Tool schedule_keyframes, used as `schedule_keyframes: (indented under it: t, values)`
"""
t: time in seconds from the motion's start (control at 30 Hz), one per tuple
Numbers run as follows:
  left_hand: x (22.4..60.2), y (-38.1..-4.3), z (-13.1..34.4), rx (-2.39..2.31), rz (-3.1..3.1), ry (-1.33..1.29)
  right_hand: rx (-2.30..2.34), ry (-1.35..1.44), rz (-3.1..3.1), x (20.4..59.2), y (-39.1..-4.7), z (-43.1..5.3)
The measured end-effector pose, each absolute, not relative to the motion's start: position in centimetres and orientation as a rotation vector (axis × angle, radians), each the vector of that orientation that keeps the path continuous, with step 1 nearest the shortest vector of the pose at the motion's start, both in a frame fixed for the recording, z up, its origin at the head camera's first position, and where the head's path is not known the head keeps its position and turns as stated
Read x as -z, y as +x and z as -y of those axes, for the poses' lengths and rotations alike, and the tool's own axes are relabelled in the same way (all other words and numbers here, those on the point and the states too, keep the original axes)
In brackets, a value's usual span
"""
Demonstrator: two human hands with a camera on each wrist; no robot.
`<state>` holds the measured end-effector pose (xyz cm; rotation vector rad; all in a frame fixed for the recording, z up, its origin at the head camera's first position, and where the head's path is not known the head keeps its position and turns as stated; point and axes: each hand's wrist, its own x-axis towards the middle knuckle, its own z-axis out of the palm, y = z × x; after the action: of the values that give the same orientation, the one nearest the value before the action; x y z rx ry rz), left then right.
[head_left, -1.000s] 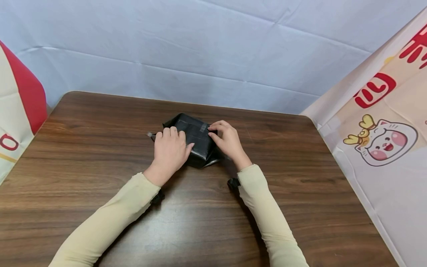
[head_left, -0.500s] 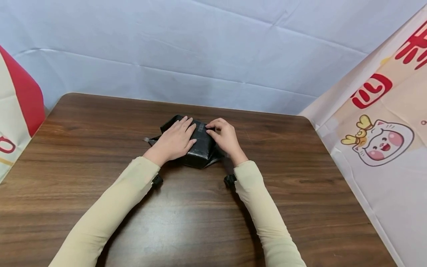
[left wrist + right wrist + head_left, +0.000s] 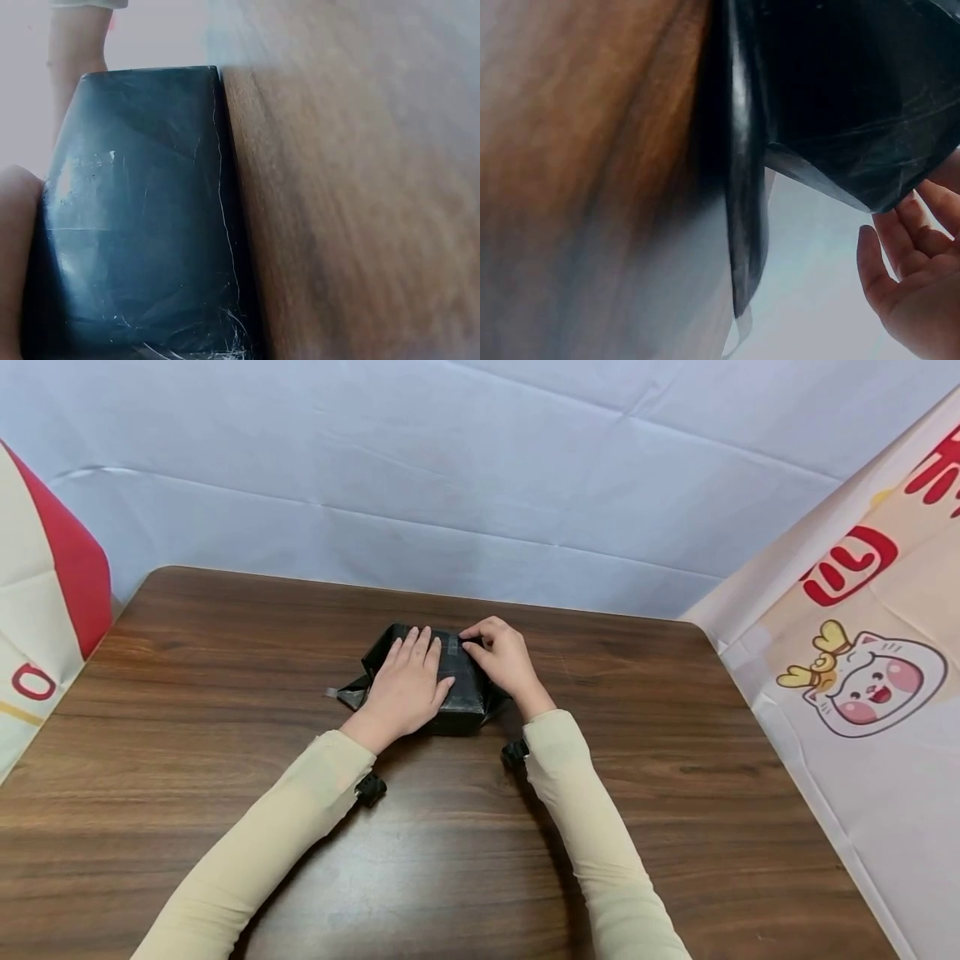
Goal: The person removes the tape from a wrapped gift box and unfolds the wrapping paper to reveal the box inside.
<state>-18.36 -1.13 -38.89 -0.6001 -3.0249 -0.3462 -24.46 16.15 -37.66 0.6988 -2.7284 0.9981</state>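
A black plastic-wrapped package (image 3: 461, 693) lies on the wooden table, its shiny side close up in the left wrist view. My left hand (image 3: 405, 689) rests flat on its top, fingers pointing to the far side, thumb spread to the right. My right hand (image 3: 506, 660) is at the package's far right edge, thumb and forefinger bent together, pinching the end of a short strip of clear tape (image 3: 453, 646). A loose folded flap (image 3: 352, 693) with a clear tape end sticks out on the left. In the right wrist view fingers (image 3: 911, 232) meet a corner of the wrapping.
The brown wooden table (image 3: 675, 760) extends on all sides of the package. Behind it hangs a pale cloth backdrop (image 3: 375, 460). A printed cartoon banner (image 3: 877, 677) stands to the right. Small black devices (image 3: 371, 789) sit under both wrists.
My left hand has flattened from bent fingers on the package's left side to lying across its top. The package has turned slightly. My right hand has stayed near the tape strip.
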Motion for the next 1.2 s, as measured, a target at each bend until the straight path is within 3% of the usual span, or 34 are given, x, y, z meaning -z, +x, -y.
schedule_keyframes:
  t: [0.37, 1.2]
  values:
    - [39.0, -17.4, 0.9, 0.338, 3.01, -0.631, -1.022, 0.6, 2.801, 37.9, -24.7, -16.1]
    - [39.6, -17.7, 0.8, 0.337, 2.912, -0.555, -0.913, 0.739, 2.716, 38.1, -24.6, -15.8]
